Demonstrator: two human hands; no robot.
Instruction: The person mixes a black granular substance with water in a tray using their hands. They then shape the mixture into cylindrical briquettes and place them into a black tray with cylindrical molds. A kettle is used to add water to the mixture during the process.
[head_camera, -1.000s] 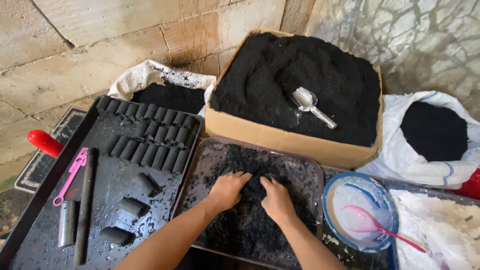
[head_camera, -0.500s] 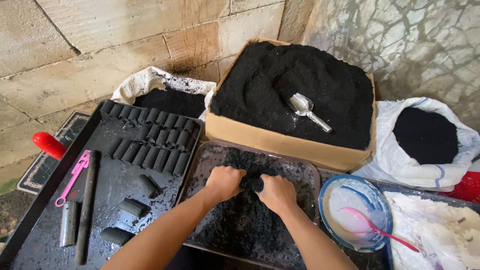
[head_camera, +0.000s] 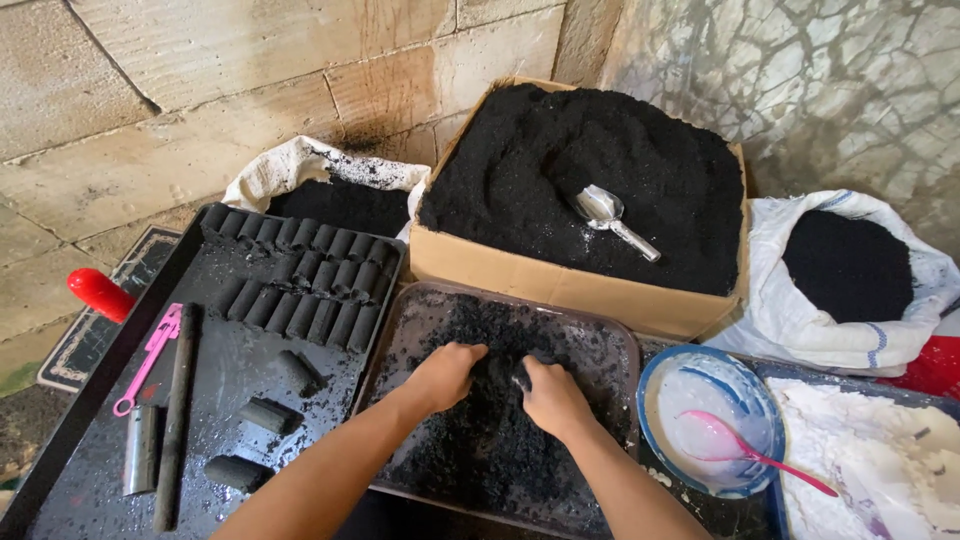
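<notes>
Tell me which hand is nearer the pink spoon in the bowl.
Right. The right hand is in the black mix on the tray, just left of the bowl holding the pink spoon; the left hand is farther left.

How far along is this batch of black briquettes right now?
Done: two rows of pressed black cylinders on the black tray, three loose ones nearby. In hand: left hand and right hand press into the black mix. Left: most of that mix is unshaped.

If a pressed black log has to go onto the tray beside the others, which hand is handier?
Probably the left hand: the log tray lies on its side, while the right hand sits nearer the bowl.
</notes>
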